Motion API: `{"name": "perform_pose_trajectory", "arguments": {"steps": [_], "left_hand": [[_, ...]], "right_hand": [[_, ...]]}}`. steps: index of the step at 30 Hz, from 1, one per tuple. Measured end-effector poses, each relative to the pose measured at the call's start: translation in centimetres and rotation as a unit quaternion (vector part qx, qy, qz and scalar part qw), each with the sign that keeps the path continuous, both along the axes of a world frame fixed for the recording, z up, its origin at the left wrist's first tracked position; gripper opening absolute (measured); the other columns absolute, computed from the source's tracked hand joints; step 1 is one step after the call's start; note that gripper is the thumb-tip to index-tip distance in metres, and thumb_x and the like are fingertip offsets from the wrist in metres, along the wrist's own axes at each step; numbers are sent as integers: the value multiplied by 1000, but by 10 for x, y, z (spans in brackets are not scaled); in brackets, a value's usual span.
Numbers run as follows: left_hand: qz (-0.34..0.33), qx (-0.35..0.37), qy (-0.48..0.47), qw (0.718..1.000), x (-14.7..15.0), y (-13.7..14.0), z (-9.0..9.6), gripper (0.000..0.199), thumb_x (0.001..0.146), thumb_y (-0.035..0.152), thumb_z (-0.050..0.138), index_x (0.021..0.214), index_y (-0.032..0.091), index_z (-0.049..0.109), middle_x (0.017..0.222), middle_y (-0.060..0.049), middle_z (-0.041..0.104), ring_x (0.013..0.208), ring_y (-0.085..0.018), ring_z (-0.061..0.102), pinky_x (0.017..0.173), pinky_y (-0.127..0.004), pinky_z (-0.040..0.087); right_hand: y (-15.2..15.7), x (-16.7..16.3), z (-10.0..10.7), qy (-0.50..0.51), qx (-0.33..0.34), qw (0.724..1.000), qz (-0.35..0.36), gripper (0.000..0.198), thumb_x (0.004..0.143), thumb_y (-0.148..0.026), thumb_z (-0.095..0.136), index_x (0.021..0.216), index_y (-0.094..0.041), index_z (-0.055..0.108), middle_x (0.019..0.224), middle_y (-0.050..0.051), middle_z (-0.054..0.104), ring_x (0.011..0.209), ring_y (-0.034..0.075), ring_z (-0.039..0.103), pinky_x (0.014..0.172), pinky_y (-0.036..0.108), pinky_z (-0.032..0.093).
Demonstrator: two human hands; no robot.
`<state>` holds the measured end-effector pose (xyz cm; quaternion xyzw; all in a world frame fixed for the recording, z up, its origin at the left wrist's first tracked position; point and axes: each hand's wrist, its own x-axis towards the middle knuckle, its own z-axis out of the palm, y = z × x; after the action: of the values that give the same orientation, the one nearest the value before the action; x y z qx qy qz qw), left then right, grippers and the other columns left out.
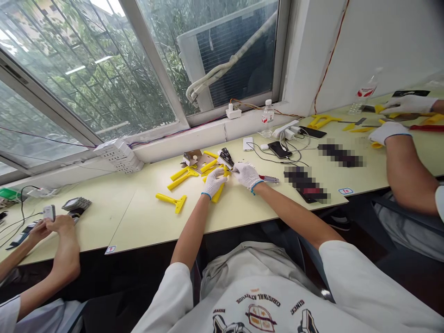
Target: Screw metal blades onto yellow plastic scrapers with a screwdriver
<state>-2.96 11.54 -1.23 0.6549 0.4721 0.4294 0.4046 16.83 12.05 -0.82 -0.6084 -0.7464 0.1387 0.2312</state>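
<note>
In the head view, my left hand (214, 182), in a white knit glove, is closed around a yellow scraper (218, 193) whose handle slants down toward me. My right hand (247, 176), gloved too, has its fingers pinched together at the scraper's head; anything between them is too small to make out. Left of my hands lie another yellow scraper (172, 200) with a T-shaped head and several more yellow scraper pieces (182, 177). A small black-and-white packet (226, 158) lies just beyond my fingers. A screwdriver (269, 179) with a red and clear handle rests beside my right wrist.
Opened cardboard packaging (195, 158) lies behind the scrapers. Cables, a phone (279, 150), a power strip (289, 132) and a water bottle (267, 118) stand to the right. A co-worker's gloved hands (388, 132) work at far right; another person's bare hands (57, 225) hold a device at left.
</note>
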Motion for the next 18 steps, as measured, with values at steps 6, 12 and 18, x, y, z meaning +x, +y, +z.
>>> {"name": "perform_pose_trajectory", "arguments": {"steps": [6, 12, 18], "left_hand": [[4, 3, 3, 1000, 0, 2, -3, 37, 94, 27, 85, 128, 14, 77, 127, -16, 79, 115, -29, 72, 104, -46, 58], [3, 3, 21, 1000, -2, 2, -4, 37, 104, 39, 76, 133, 15, 74, 132, -15, 74, 115, -27, 72, 104, -47, 62], [-3, 21, 34, 999, -2, -5, 2, 42, 107, 43, 71, 141, 18, 68, 143, -13, 68, 122, -28, 70, 104, -49, 63]], "right_hand": [[-1, 0, 2, -6, -3, 1000, 0, 40, 108, -47, 68, 126, -11, 72, 129, 13, 70, 121, 21, 66, 112, 41, 54], [-1, 1, 1, -4, -1, 1000, 0, 40, 108, -45, 69, 130, -12, 72, 132, 13, 70, 124, 21, 67, 114, 42, 55], [-7, 3, 0, 2, 17, 1000, -3, 44, 109, -45, 68, 138, -12, 70, 137, 13, 68, 125, 22, 68, 112, 43, 59]]}}
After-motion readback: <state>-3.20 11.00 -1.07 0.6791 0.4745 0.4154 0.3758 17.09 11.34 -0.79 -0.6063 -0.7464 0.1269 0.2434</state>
